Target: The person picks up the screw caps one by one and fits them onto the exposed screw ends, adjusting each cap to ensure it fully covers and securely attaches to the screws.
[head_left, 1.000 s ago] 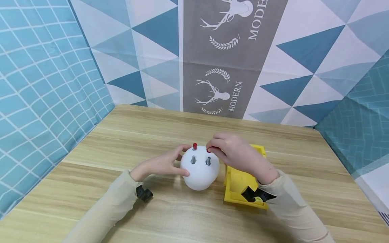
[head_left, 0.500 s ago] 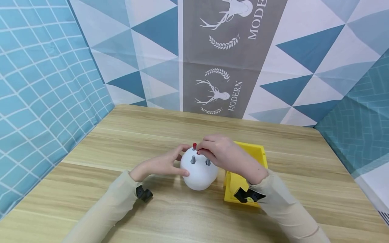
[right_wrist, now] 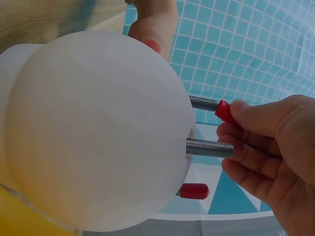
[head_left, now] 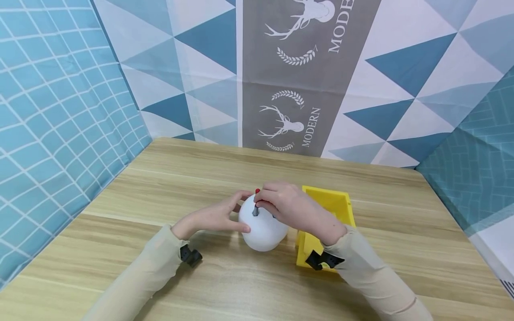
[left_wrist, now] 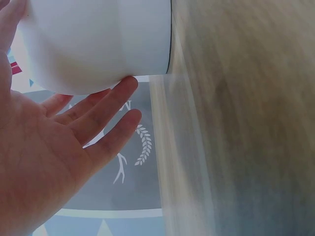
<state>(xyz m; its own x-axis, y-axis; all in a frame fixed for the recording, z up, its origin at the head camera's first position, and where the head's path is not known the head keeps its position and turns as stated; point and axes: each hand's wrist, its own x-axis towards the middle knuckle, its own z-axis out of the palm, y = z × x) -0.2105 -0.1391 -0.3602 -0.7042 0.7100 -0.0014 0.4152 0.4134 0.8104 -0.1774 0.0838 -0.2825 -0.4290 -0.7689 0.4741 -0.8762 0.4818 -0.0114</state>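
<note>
A white rounded body (head_left: 265,232) with threaded metal studs on top sits on the table. My left hand (head_left: 217,217) holds its left side, thumb on the near face and fingers behind; the fingertips touch the white wall (left_wrist: 98,44) in the left wrist view. My right hand (head_left: 295,207) pinches a small red cap (right_wrist: 224,111) at the tip of the near-left stud (right_wrist: 203,103). Beside it, another stud (right_wrist: 209,147) is bare. A second red cap (right_wrist: 195,191) covers a stud lower in the right wrist view. The far-left stud wears a red cap (head_left: 257,191) too.
Right of the white body stands a yellow bin (head_left: 341,203), partly hidden by the right forearm; its contents are hard to make out. The wooden table (head_left: 192,178) meets a patterned wall cloth (head_left: 209,89) at its back edge.
My right hand has moved left over the white body, from near the far-right stud to the near-left stud, with the red cap in its fingers. My left hand stays in place.
</note>
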